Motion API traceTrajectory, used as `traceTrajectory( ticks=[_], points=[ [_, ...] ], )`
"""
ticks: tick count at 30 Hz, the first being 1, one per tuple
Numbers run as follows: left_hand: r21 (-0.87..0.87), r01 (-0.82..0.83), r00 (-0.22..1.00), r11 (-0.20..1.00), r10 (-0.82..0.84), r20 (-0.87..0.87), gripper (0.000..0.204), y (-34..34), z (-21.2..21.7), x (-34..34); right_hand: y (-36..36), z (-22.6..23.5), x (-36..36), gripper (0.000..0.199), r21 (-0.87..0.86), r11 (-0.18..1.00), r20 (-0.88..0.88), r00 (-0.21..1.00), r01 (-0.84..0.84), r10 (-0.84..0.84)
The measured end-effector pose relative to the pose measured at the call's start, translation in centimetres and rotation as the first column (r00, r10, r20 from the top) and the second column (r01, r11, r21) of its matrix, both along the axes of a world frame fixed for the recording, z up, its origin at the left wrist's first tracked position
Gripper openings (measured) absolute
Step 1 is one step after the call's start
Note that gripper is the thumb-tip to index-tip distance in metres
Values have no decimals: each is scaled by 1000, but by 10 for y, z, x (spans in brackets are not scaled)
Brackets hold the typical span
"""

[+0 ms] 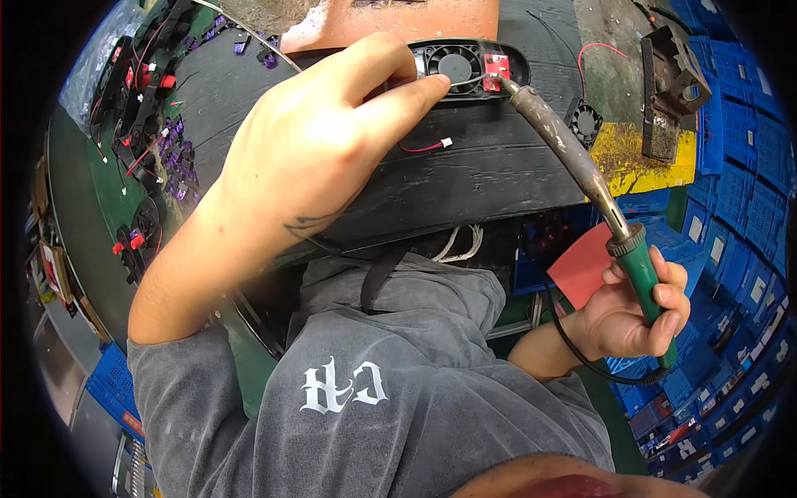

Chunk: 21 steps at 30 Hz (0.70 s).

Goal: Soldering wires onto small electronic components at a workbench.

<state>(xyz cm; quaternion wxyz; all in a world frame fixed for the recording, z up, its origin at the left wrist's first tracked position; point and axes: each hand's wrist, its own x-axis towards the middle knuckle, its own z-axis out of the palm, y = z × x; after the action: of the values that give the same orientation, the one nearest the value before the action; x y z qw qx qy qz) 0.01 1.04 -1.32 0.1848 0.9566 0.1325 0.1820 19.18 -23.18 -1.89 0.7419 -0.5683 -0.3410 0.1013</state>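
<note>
My right hand (635, 319) grips the green handle of a soldering iron (573, 158). The iron slants up and left, its tip at a small red circuit board (496, 66). That board sits beside a small black fan (453, 70) in a long black plastic housing (520, 68) on the work surface. Over the housing's left part reaches my left hand (324, 133), thumb and forefinger pinched on thin solder wire (471, 80). The wire's end runs to the board by the iron's tip. Whether tip and wire touch is too small to tell. My left hand hides the housing's left end.
Another small fan (585, 121) lies at the right, near a rusty metal bracket (664, 91). A red lead with white plug (446, 143) lies just below the housing. Purple pieces (177, 158) and black housings (141, 100) crowd the left. Blue crates (747, 149) stack at right.
</note>
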Motion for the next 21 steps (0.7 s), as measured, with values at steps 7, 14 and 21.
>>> traceTrajectory(
  ticks=[7, 14, 21],
  points=[
    [2, -6, 1000, 1000, 6, -1, 33, -1, 0, 0, 2, -1, 2, 35, 3, 1000, -5, 1000, -12, 12],
    [3, -14, 1000, 1000, 14, -18, 36, -1, 0, 2, 4, 0, 1, 35, 9, 1000, -10, 1000, -15, 15],
    [9, -21, 999, 1000, 22, -28, 39, -3, 0, 6, 3, 2, 1, 35, -2, 1000, 4, 1000, -2, 2]
  ],
)
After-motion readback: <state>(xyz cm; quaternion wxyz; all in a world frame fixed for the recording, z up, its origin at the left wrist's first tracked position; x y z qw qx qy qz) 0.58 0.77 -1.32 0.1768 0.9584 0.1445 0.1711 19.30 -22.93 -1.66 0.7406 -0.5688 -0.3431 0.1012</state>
